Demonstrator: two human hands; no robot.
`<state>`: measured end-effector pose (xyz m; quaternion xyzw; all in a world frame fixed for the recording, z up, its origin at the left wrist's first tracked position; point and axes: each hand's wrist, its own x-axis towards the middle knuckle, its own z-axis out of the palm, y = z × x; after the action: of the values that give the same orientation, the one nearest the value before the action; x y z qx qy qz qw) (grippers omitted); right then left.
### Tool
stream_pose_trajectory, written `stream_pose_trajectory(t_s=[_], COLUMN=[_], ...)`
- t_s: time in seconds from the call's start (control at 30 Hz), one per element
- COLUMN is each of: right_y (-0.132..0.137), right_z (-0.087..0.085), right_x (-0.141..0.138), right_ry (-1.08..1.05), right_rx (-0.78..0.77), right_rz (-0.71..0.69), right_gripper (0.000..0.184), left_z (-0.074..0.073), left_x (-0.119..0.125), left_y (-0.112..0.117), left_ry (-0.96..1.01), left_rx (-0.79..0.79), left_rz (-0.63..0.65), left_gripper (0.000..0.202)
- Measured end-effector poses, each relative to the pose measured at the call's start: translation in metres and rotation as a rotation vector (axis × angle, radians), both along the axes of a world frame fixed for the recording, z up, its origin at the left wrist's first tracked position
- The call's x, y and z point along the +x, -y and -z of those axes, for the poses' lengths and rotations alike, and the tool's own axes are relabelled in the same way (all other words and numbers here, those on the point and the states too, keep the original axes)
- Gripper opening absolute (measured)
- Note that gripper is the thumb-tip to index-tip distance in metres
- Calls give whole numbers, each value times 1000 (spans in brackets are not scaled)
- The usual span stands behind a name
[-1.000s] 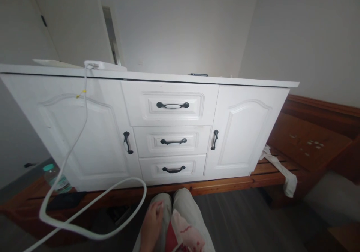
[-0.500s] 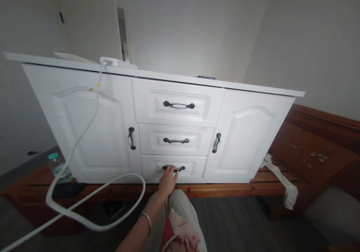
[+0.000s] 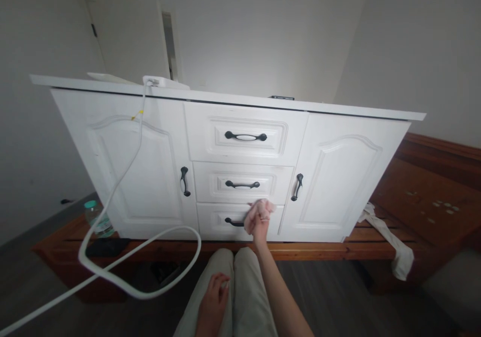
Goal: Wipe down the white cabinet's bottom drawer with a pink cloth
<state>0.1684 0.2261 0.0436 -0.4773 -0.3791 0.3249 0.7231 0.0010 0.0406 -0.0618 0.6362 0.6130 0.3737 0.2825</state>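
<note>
White cabinet (image 3: 338, 176): right hand (image 3: 260, 225) clenched around cloth (image 3: 258, 208) on bottom drawer (image 3: 212, 216), handle (image 3: 233, 222) half hidden; left hand (image 3: 212, 303) flat on knee (image 3: 246, 282).

Thick white cable (image 3: 141, 119) drops off the cabinet (image 3: 338, 176) top, crosses the left door and loops low before the bench (image 3: 319, 250) — awkward reach there. Right hand (image 3: 259, 221) with cloth (image 3: 259, 209) covers the right end of the bottom drawer (image 3: 214, 215). Upper drawers and right door — open approach.

Right hand (image 3: 260, 222) reaches forward, fingers closed (arm nearly straight); left hand (image 3: 213, 301) rests on thigh.
</note>
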Motion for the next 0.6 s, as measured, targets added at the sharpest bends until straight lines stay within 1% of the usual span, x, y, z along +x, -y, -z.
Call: stream_pose_trajectory(t_s=[0.03, 0.07, 0.1, 0.13, 0.17, 0.2, 0.23, 0.27, 0.3, 0.37, 0.43, 0.47, 0.5, 0.53, 0.6], right_y=[-5, -8, -9, -10, -11, -10, -10, -9, -9, -6, -2, 1, 5, 9, 19], right_z=[-1, -1, -1, 1, 4, 8, 15, 24, 35, 61, 85, 94, 100, 103, 98], right_x=[-27, -54, -80, -103, -121, -135, -143, -145, -141, -120, -85, -63, -38, -13, 37], right_ry=[81, 208, 361, 546, 763, 968, 1152, 1304, 1414, 1531, 1555, 1543, 1517, 1482, 1386], right_rx=[55, 112, 140, 174, 205, 229, 250, 265, 271, 260, 201, 153, 109, 65, -8], right_rz=[-73, -151, -210, -236, -280, -318, -357, -400, -436, -465, -415, -376, -341, -307, -260], right_gripper=[49, 40, 30, 23, 19, 20, 23, 25, 25, 20, 19, 20, 22, 25, 31], left_z=[1, 1, 1, 0, 0, 1, 3, 5, 8, 15, 21, 23, 24, 23, 21], left_x=[1, 2, 3, 4, 5, 5, 4, 3, 1, -2, -6, -6, -7, -7, -6], left_y=[1, 1, 1, 0, -1, -2, -2, -2, -3, -4, -6, -7, -8, -9, -10], left_ry=[-17, -38, -65, -95, -125, -151, -172, -189, -202, -218, -226, -230, -231, -230, -213], left_rx=[-10, -20, -33, -46, -58, -65, -68, -67, -63, -54, -47, -47, -47, -47, -49], left_rz=[23, 44, 65, 81, 95, 104, 108, 113, 122, 152, 175, 177, 177, 175, 173], left_gripper=[32, 32, 32, 32, 32, 33, 33, 33, 34, 34, 35, 35, 35, 35, 35])
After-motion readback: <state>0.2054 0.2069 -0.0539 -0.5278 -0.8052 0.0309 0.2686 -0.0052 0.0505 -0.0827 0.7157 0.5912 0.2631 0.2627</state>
